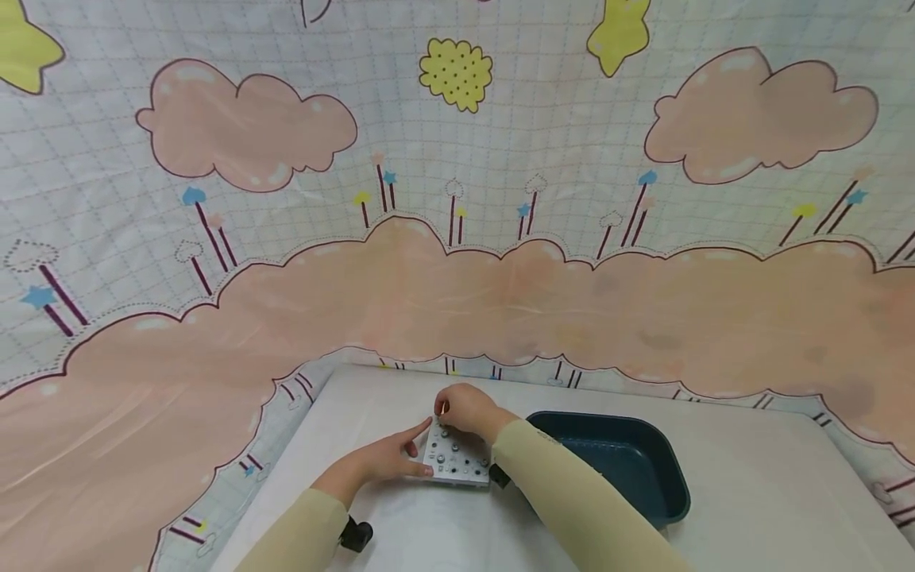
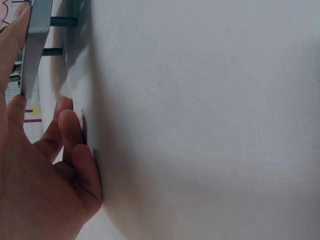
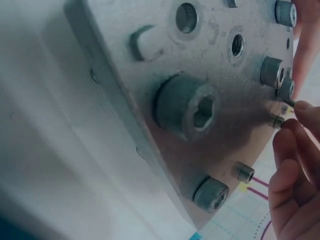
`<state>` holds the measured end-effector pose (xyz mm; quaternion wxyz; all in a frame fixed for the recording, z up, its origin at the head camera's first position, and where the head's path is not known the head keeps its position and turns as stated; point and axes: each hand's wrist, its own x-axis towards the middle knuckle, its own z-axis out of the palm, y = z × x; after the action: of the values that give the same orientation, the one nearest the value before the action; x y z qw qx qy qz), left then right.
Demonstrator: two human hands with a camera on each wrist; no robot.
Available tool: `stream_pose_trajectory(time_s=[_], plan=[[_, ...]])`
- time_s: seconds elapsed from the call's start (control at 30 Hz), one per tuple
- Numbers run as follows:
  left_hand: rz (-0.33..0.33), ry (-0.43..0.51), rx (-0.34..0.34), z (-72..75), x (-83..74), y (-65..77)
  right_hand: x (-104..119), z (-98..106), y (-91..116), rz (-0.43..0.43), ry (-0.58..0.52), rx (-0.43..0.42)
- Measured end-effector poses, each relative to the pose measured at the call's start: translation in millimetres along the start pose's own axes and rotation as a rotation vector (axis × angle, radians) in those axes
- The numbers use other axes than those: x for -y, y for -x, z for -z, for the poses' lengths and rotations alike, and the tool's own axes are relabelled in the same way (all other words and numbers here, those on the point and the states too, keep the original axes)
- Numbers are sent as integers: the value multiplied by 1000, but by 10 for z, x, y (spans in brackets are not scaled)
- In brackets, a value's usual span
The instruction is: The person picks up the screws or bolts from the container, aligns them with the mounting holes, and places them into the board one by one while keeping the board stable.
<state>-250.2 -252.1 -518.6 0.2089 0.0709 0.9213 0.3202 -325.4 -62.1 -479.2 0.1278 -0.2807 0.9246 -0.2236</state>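
A silvery metal plate [image 1: 461,478] with threaded holes and several socket head screws stands on the table. My left hand [image 1: 382,461] holds its left side, thumb at the near corner and index finger at the far one. The other left fingers curl loosely below the plate in the left wrist view, where threaded screw ends [image 2: 64,22] stick out of its underside. At the plate's far edge my right hand [image 1: 468,409] pinches a small socket head screw [image 3: 278,121] between thumb and index finger. A large socket head screw [image 3: 185,107] is closest to the right wrist camera.
A dark blue-green rectangular basin [image 1: 675,461] sits right of the plate, partly hidden by the right sleeve [image 1: 572,492]. White cloth covers the table [image 1: 758,492]. Behind it hangs a printed curtain [image 1: 500,310] with clouds and stars.
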Motion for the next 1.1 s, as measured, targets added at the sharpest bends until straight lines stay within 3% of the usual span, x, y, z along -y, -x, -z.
stream_pose_trajectory(time_s=[0.37, 0.77, 1.1], plan=[[24, 4, 2, 3, -23, 16, 6, -28, -18, 23, 14, 12], [12, 15, 10, 2, -33, 21, -42, -22, 7, 17, -76, 24], [11, 21, 4, -1, -48, 30, -18, -29, -13, 23, 69, 43]])
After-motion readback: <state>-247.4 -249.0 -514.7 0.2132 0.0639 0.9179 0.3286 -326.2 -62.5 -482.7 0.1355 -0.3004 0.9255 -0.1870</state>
